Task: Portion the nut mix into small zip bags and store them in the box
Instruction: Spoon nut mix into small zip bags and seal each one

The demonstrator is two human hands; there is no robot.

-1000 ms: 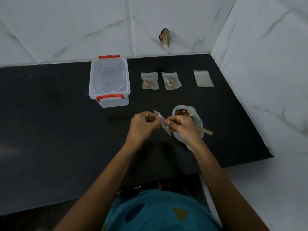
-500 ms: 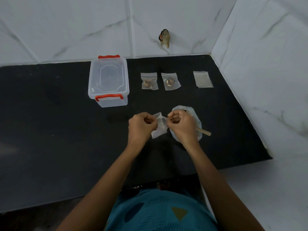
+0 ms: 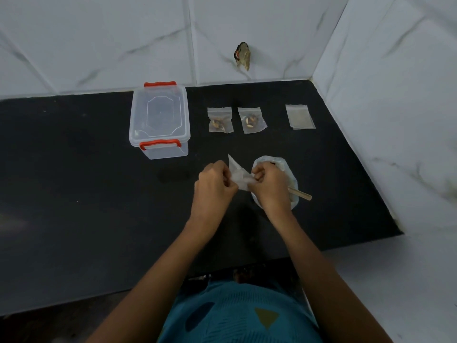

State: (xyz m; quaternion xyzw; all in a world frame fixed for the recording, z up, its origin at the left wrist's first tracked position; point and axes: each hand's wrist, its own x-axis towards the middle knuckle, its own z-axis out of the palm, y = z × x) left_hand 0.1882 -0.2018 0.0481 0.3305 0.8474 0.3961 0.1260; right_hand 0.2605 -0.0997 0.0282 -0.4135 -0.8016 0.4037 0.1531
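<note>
now, both hands meet over the surface (image 3: 74, 174) on one small zip bag (image 3: 237, 173), held in the air between them. the left hand (image 3: 212, 185) has its fingers curled and pinches one side of the bag. the right hand (image 3: 269, 188) pinches the other side the same way. the bag is crumpled at the pinch, and a free corner points up and away from the hands. judgement: a grip on both sides suits either parting the mouth or pressing the zip closed; cannot tell which. cannot tell whether this bag has nuts in it.

the nut mix bag (image 3: 288, 167) sits just beyond and under the right hand, mostly hidden by it. a wooden handle (image 3: 300, 194) sticks out to the right of that hand. judgement: it is probably a scoop left in the mix, kept close so the reach is short.

two filled bags (image 3: 220, 120) lie flat side by side, beyond both hands and well apart from them. judgement: they are parked in a row until boxing. a flat pile of empty bags (image 3: 300, 117) lies beyond the right hand, farther to its right.

the box (image 3: 165, 153) stands beyond the left hand and to its left, lid on, red latches at both ends. no bag shows inside. judgement: portioning is partly done and storing is not yet begun.
</note>
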